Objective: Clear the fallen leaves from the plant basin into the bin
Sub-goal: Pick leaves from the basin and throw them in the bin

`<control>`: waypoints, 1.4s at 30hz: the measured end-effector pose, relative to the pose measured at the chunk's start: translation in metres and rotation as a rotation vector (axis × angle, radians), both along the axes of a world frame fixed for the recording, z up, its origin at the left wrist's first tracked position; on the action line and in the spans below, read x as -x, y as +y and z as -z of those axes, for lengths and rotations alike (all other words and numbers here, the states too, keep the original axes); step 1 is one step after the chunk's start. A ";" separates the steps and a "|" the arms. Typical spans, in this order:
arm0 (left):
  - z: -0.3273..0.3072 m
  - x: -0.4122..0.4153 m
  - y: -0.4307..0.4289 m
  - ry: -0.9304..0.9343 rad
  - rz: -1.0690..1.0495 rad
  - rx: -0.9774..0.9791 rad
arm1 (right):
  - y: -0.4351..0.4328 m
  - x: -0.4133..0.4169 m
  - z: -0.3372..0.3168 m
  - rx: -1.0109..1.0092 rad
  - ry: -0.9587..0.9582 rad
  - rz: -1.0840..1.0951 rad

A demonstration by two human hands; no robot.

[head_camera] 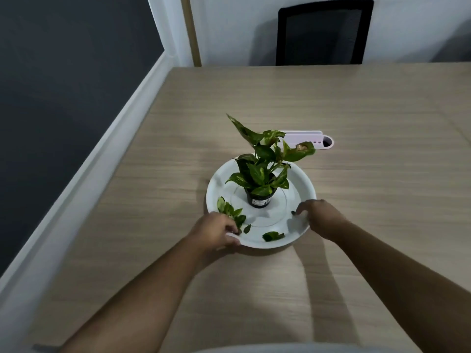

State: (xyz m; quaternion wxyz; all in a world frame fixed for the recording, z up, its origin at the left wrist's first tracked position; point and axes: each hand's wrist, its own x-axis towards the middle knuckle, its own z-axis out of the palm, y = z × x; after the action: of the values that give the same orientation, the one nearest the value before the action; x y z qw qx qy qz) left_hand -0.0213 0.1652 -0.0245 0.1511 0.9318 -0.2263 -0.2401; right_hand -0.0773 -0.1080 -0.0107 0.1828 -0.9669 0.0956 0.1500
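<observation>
A round white basin [304, 184] sits on the wooden table with a small potted plant [260, 174] in a black pot at its middle. Fallen green leaves [229, 211] lie in the basin's near-left part, and one more leaf [272, 236] lies near its front rim. My left hand [216, 231] grips the basin's near-left rim, fingers curled over the edge beside the leaves. My right hand [321, 217] grips the near-right rim. A pale pink container [309, 140], partly hidden by the plant, lies behind the basin.
The wooden table [356, 110] stretches far ahead and to the right. A black chair [322, 34] stands behind the far edge. A white ledge and dark wall [63, 110] run along the table's left side.
</observation>
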 end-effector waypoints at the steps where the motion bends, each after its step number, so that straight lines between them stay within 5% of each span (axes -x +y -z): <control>1: -0.002 -0.005 0.005 -0.005 -0.014 -0.009 | 0.000 -0.003 -0.002 -0.015 -0.034 0.033; 18: 0.006 0.004 -0.001 0.009 -0.061 0.124 | 0.018 -0.039 0.016 0.162 0.058 0.021; 37: -0.002 0.012 -0.033 0.047 -0.172 0.211 | 0.023 -0.026 0.005 -0.010 -0.002 0.014; 42: 0.003 0.006 -0.052 -0.039 0.030 0.057 | 0.043 -0.025 0.007 0.126 0.123 -0.114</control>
State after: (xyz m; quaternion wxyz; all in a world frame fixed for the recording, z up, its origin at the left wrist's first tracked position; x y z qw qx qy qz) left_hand -0.0269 0.1135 -0.0272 0.1696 0.9282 -0.2497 -0.2176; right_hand -0.0520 -0.0650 -0.0180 0.1066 -0.9694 0.0604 0.2129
